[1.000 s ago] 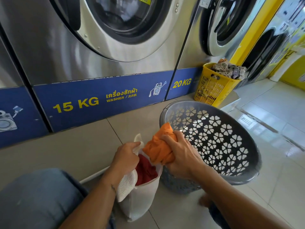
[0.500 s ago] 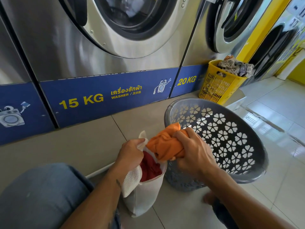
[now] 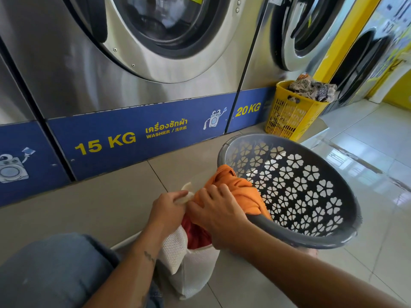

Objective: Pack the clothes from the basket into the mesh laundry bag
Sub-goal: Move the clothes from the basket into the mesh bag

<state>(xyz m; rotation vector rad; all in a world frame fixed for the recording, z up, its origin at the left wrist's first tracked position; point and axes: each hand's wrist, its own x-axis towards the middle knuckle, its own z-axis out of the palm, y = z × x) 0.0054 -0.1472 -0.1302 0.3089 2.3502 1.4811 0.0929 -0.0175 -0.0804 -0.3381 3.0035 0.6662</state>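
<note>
A white mesh laundry bag (image 3: 191,267) stands on the floor with a red garment (image 3: 195,234) showing inside its mouth. My left hand (image 3: 165,210) pinches the bag's cream rim and holds the mouth apart. My right hand (image 3: 219,215) grips an orange garment (image 3: 242,192) and presses it down at the bag's opening. Part of the orange cloth drapes over the rim of the grey flower-cut basket (image 3: 311,187), which lies tilted beside the bag and looks bare inside.
Steel washing machines (image 3: 133,63) with a blue 15 KG band line the wall ahead. A yellow basket (image 3: 289,116) full of patterned cloth stands at the right. My jeans-clad knee (image 3: 53,272) is at lower left. Glossy floor tiles (image 3: 364,152) spread right.
My right hand has brought the orange garment down and left onto the bag's mouth. My left hand kept its hold on the rim. The view has shifted slightly.
</note>
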